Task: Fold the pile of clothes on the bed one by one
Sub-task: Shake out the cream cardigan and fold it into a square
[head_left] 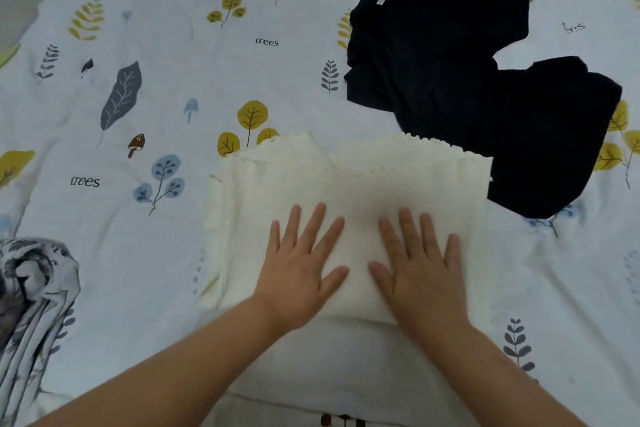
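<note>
A cream ribbed knit garment point(356, 184) with scalloped edges lies folded into a rough rectangle on the bed, near me at the centre. My left hand point(301, 270) rests flat on its lower middle, fingers spread. My right hand point(420, 267) lies flat beside it on the same garment, fingers apart too. Neither hand grips any cloth. Two dark navy garments lie at the upper right: one point(429, 42) spread loosely further away, the other point(550, 135) nearer, touching the cream garment's right edge.
The bed sheet point(173, 97) is white with printed leaves, trees and the word "trees". A crumpled grey-and-white patterned cloth point(31, 305) lies at the left edge. A plain white cloth point(346, 367) lies under my forearms at the bottom centre.
</note>
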The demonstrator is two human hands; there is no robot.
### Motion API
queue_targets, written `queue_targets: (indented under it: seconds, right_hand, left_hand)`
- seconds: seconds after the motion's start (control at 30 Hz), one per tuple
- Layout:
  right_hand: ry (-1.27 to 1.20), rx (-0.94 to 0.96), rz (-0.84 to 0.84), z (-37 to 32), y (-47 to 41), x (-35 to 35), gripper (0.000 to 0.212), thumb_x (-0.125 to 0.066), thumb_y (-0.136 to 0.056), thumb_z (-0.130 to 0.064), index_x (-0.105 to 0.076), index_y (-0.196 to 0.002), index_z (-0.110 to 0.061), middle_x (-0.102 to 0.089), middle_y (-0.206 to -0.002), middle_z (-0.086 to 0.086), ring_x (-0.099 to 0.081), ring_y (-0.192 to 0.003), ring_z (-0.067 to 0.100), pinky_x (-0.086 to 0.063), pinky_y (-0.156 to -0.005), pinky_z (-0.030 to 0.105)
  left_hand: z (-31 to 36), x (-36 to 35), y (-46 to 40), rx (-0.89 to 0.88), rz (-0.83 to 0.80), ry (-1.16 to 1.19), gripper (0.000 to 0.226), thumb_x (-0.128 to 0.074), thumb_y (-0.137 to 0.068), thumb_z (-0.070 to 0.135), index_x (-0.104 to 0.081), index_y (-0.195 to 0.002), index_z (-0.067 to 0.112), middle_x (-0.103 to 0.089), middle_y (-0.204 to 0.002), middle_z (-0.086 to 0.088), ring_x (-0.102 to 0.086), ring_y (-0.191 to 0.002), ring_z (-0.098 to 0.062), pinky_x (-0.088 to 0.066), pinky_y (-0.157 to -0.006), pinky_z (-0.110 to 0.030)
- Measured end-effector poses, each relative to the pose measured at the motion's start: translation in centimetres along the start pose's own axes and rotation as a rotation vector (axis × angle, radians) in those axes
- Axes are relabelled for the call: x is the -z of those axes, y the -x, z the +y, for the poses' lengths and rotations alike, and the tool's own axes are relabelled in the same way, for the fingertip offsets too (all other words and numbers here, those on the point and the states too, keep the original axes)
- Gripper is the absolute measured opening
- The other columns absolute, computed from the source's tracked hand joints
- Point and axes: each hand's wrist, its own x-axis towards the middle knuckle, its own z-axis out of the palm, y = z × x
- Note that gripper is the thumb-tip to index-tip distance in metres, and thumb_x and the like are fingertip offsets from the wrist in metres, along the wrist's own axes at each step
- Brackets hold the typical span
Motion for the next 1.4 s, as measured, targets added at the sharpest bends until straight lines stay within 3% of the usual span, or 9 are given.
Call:
queue_targets:
  seconds: [0.17, 0.3, 0.47, 0.67, 0.87, 0.97, 1.07, 1.2, 1.4]
  right_hand:
    - [-0.017, 0.048, -0.007, 1.1, -1.1, 0.1, 0.067, -0.018, -0.094, -0.055, 0.014, -0.147, -0.029, 0.021, -0.155, -0.002, 0.019, -0.143, 0.021, 0.012, -0.113, 0.047]
    - [-0.298, -0.239, 0.279, 3.2, 0.6, 2.5, 0.068, -0.062, -0.084, -0.026, -0.031, -0.143, -0.012, -0.03, -0.147, 0.018, -0.03, -0.134, 0.033, -0.03, -0.103, 0.05]
    - [-0.893, -0.648, 0.014, 5.9, 2.0, 2.8, 0.076, -0.069, -0.081, -0.027, -0.027, -0.143, -0.01, -0.047, -0.135, 0.013, -0.051, -0.113, 0.031, -0.044, -0.089, 0.04]
    - [-1.477, -0.654, -0.234, 5.7, 1.3, 6.0, 0.045, -0.07, -0.076, -0.005, -0.055, -0.118, -0.01, -0.069, -0.1, 0.008, -0.066, -0.086, 0.024, -0.051, -0.058, 0.031]
    - [-1.083, -0.319, 0.003, -2.1, 1.2, 11.2, 0.055, -0.071, -0.071, -0.007, -0.05, -0.116, -0.031, -0.064, -0.096, -0.007, -0.063, -0.072, 0.001, -0.047, -0.051, 0.012]
    - [-0.787, -0.147, 0.044, -8.2, 1.0, 12.6, 0.074, -0.068, -0.07, -0.013, -0.04, -0.137, -0.029, -0.059, -0.116, -0.001, -0.06, -0.098, 0.018, -0.042, -0.074, 0.018]
    - [-0.596, 0.003, 0.117, -14.2, 0.9, 11.7, 0.054, -0.06, -0.08, -0.015, -0.038, -0.128, -0.025, -0.049, -0.099, -0.003, -0.049, -0.082, 0.016, -0.032, -0.063, 0.018]
    - [-0.566, 0.1, 0.136, -19.7, 0.4, 9.0, 0.058, -0.057, -0.084, -0.01, -0.029, -0.135, -0.016, -0.047, -0.115, 0.007, -0.05, -0.104, 0.023, -0.04, -0.083, 0.029]
    - [-0.58, 0.226, -0.051, -20.3, 0.8, 6.1, 0.037, -0.049, -0.089, -0.023, -0.049, -0.125, -0.016, -0.051, -0.115, 0.006, -0.045, -0.109, 0.024, -0.034, -0.09, 0.029]
  left_hand:
    - [-0.4, -0.4, -0.9, 0.019, -0.031, -0.002, 0.06, -0.012, -0.091, 0.06, 0.028, -0.132, 0.043, 0.032, -0.145, 0.012, 0.035, -0.132, -0.019, 0.019, -0.11, -0.042]
    - [-0.7, 0.2, -0.5, -0.005, -0.042, 0.071, 0.06, -0.014, -0.093, 0.056, 0.019, -0.14, 0.037, 0.025, -0.149, 0.012, 0.03, -0.135, -0.015, 0.017, -0.109, -0.036]
    - [-1.7, 1.2, 0.0, 0.015, -0.087, 0.226, 0.058, -0.025, -0.099, 0.043, -0.002, -0.149, 0.025, 0.013, -0.155, 0.01, 0.012, -0.145, -0.014, 0.007, -0.114, -0.031]
    - [-1.5, 4.5, 0.0, 0.163, -0.18, 0.681, 0.047, -0.035, -0.1, 0.031, -0.031, -0.145, 0.016, -0.013, -0.157, 0.003, -0.006, -0.144, -0.009, -0.002, -0.108, -0.014]
    - [-2.6, 9.7, -0.8, 0.355, -0.178, 1.274, 0.034, -0.035, -0.098, 0.04, -0.055, -0.122, 0.027, -0.054, -0.133, 0.008, -0.051, -0.116, -0.011, -0.039, -0.1, -0.029]
    - [-3.9, 11.9, -2.0, 0.34, -0.186, 1.515, 0.036, -0.035, -0.095, 0.047, -0.059, -0.11, 0.025, -0.065, -0.11, 0.004, -0.063, -0.094, -0.015, -0.05, -0.082, -0.032]
    - [-5.6, 13.7, -2.7, 0.282, -0.199, 1.609, 0.047, -0.05, -0.079, 0.054, -0.063, -0.107, 0.019, -0.071, -0.09, 0.001, -0.069, -0.077, -0.014, -0.056, -0.064, -0.025]
    - [-8.5, 13.7, -3.2, 0.326, -0.07, 1.434, 0.021, -0.068, -0.081, 0.021, -0.064, -0.099, 0.014, -0.073, -0.077, 0.0, -0.07, -0.07, -0.012, -0.053, -0.058, -0.02]
    - [-12.3, 9.7, -2.7, 0.552, 0.095, 0.824, 0.051, -0.073, -0.077, 0.017, -0.047, -0.121, 0.011, -0.059, -0.116, -0.009, -0.056, -0.11, -0.029, -0.045, -0.088, -0.034]
